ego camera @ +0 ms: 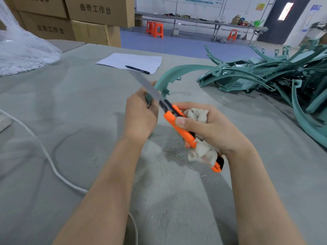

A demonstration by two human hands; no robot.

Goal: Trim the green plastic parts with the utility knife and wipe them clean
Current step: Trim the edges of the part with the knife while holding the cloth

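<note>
My left hand (140,114) grips the near end of a long curved green plastic part (178,70), which arcs away to the right over the table. My right hand (207,127) holds an orange utility knife (178,126) together with a crumpled off-white rag (198,114). The knife's long blade (148,87) is extended and lies against the end of the part, beside my left fingers. Part of the rag sticks out below my right palm.
A heap of green plastic parts (276,76) lies at the right of the grey table (70,112). A sheet of paper (131,61) with a black pen (137,69) lies beyond my hands. A white cable (51,161) crosses the left side. A plastic bag (21,48) and cardboard boxes (92,18) stand at the far left.
</note>
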